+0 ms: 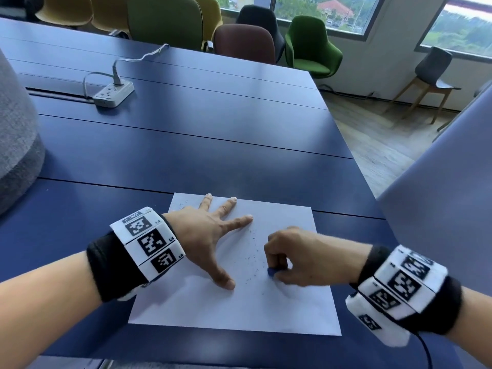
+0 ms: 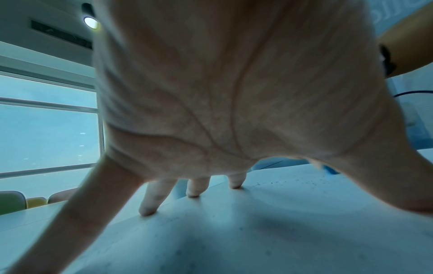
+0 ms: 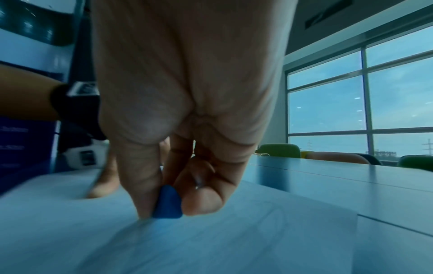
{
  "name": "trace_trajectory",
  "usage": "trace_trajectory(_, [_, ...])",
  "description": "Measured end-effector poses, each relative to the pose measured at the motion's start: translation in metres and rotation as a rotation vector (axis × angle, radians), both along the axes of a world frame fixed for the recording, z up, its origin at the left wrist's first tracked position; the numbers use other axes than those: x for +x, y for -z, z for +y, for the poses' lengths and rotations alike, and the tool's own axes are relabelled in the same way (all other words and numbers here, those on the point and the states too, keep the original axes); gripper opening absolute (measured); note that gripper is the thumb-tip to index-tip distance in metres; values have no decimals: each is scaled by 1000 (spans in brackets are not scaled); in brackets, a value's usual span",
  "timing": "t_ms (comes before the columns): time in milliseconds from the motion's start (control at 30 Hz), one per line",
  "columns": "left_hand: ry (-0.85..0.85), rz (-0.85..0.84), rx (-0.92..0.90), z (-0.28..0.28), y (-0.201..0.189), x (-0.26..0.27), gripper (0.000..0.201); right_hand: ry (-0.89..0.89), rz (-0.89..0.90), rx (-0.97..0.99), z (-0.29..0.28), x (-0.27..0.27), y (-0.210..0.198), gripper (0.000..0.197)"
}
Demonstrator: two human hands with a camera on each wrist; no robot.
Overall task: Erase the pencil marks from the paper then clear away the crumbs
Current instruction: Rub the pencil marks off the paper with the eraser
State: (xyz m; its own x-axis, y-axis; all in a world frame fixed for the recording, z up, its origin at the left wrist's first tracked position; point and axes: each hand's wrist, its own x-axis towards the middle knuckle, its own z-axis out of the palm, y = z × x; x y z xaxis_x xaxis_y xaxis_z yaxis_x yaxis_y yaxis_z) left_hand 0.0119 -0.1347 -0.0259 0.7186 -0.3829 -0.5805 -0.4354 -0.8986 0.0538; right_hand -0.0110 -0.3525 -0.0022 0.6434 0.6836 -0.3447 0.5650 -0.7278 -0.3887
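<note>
A white sheet of paper [image 1: 239,307] lies on the dark blue table [image 1: 186,145] in front of me. My left hand [image 1: 213,235] is spread flat on the sheet's upper left part, fingers straight and thumb pressing down; the left wrist view shows its fingertips [image 2: 147,211] on the paper [image 2: 234,231]. My right hand [image 1: 295,258] pinches a small blue eraser [image 1: 271,271] with its tip on the sheet. In the right wrist view the eraser [image 3: 168,205] sits between thumb and fingers, touching the paper [image 3: 211,241]. Dark eraser crumbs [image 1: 251,258] are scattered between my hands.
A white power strip [image 1: 113,94] with a grey cable lies at the table's far left. A grey padded object [image 1: 16,145] stands at the left edge. Coloured chairs [image 1: 311,46] line the far side, and a pale blue-grey surface [image 1: 447,195] rises at the right.
</note>
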Motion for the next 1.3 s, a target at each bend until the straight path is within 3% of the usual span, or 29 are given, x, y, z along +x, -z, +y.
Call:
trace_trajectory(100, [5,2,2,0,0,0,129,26,-8,9,-12,-29,-3,4])
trace_trajectory(200, [8,12,12,0,-3,0,129,218,-169,19,-32,-57,1,5])
trace_trajectory(300, [9,16,22,0,-5,1,132,327,-160,30,-47,-78,13,6])
trace_trajectory(467, [42,8,47,2,-8,-2,131,322,-155,91,-57,-84,23,6])
trace_trajectory(633, [101,-93,106,17,-17,-3,118,317,-187,112,-59,-88,31,6])
trace_trajectory(833, [18,-100,226,35,-30,-10,121,337,-221,147,-57,-90,38,6])
trace_trajectory(933, [108,-145,216,20,-30,-22,106,361,-243,170,-57,-92,42,5])
trace_trajectory(1033, [302,-115,79,-14,-18,-48,89,373,-266,196,-57,-93,47,9])
trace_trajectory(1167, [474,-39,-91,-51,9,-87,90,387,-278,231,-57,-95,51,10])
trace_trajectory(1233, [514,-152,-148,-49,22,-97,95,393,-276,232,-57,-96,52,10])
trace_trajectory(1300, [497,-222,-84,-34,28,-100,95,403,-259,238,-56,-97,51,10])
